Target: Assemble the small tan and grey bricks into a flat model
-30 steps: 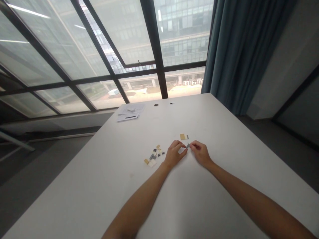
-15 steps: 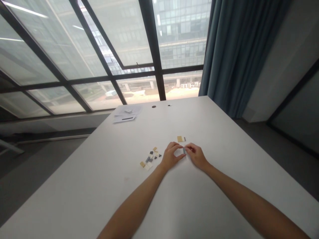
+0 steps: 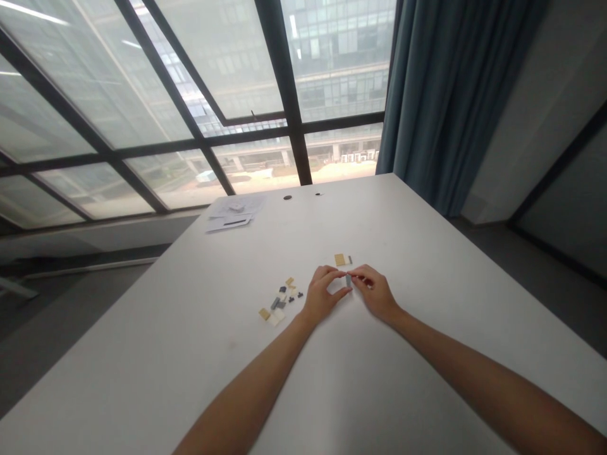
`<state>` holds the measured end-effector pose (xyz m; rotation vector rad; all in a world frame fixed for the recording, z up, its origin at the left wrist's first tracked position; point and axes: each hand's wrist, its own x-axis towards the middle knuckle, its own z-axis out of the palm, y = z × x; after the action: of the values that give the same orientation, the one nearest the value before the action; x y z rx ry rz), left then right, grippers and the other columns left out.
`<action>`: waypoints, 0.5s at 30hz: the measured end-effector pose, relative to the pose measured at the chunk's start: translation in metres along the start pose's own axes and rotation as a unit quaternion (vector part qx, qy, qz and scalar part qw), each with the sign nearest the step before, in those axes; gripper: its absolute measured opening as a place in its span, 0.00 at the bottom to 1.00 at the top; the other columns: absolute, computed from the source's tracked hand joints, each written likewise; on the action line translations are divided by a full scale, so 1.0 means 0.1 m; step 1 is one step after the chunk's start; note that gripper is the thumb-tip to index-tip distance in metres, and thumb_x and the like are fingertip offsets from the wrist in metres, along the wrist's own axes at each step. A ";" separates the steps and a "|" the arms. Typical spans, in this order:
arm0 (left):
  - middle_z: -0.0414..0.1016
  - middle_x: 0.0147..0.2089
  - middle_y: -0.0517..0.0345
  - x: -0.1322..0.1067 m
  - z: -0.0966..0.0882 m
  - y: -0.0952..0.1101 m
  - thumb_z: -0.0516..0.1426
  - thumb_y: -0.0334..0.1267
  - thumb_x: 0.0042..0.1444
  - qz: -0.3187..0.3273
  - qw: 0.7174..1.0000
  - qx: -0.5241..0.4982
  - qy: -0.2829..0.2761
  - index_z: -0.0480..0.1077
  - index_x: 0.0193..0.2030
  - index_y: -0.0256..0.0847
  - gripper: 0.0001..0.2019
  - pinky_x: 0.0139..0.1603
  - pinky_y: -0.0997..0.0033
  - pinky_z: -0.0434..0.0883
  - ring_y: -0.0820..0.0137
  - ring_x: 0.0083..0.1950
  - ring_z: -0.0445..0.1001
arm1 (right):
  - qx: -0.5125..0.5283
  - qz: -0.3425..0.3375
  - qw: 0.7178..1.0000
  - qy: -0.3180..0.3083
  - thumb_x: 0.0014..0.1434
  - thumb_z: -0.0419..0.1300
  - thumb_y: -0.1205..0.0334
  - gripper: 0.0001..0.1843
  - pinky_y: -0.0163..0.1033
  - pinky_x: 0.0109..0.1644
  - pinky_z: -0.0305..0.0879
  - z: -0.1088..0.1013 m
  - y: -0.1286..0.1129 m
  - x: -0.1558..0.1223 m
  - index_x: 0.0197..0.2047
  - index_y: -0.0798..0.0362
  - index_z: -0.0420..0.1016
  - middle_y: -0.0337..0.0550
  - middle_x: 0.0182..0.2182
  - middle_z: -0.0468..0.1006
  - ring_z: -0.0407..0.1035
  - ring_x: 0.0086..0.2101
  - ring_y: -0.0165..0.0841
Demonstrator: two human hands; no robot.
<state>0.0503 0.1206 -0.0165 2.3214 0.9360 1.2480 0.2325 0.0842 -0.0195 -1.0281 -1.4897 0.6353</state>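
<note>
A small grey building-block piece [image 3: 349, 280] is held just over the white table, between both hands. My left hand [image 3: 323, 293] grips it from the left, thumb at its lower end and forefinger at its upper end. From the right, my right hand [image 3: 374, 292] pinches at the top of the same piece with thumb and forefinger; whether a smaller part sits in that pinch I cannot tell. Just beyond the fingers lie a tan plate [image 3: 339, 260] and a small grey-and-white piece [image 3: 349, 260].
Left of my left hand, several loose blocks lie scattered: a tan piece [image 3: 264, 314], a grey block [image 3: 275, 303], a black piece [image 3: 282, 289] and white ones. Papers [image 3: 230, 222] rest at the table's far left corner. Windows and a blue curtain [image 3: 436, 107] stand beyond.
The view has turned slightly, so everything sits a little further left and higher. Both hands keep their grip on the grey piece, with the right fingers shifted slightly at its top.
</note>
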 end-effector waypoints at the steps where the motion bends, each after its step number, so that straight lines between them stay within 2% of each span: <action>1: 0.74 0.44 0.52 0.00 0.00 0.00 0.66 0.44 0.55 0.003 1.000 0.000 -0.004 0.76 0.50 0.44 0.16 0.45 0.65 0.70 0.64 0.48 0.70 | 0.002 0.000 1.000 0.002 0.62 0.59 0.63 0.09 0.36 0.35 0.64 0.00 0.00 0.00 0.42 0.50 0.81 0.44 0.37 0.78 0.71 0.37 0.34; 10: 0.76 0.39 0.54 0.01 -0.02 -0.03 0.64 0.42 0.57 0.031 0.999 -0.015 -0.010 0.77 0.52 0.47 0.16 0.46 0.63 0.69 0.65 0.44 0.70 | 0.003 0.013 1.000 0.013 0.61 0.62 0.61 0.06 0.38 0.35 0.63 -0.02 0.05 -0.01 0.39 0.50 0.81 0.43 0.35 0.78 0.69 0.34 0.34; 15: 0.76 0.37 0.55 0.00 -0.03 0.01 0.63 0.40 0.59 0.012 0.999 -0.029 -0.008 0.79 0.49 0.47 0.12 0.44 0.65 0.69 0.67 0.41 0.70 | 0.002 0.036 0.999 0.022 0.59 0.63 0.59 0.06 0.38 0.34 0.62 -0.02 0.04 -0.01 0.37 0.51 0.80 0.42 0.33 0.78 0.68 0.32 0.33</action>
<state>0.0480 0.1204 -0.0141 2.3005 0.8573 1.2474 0.2354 0.0851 -0.0230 -1.0893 -1.4183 0.6624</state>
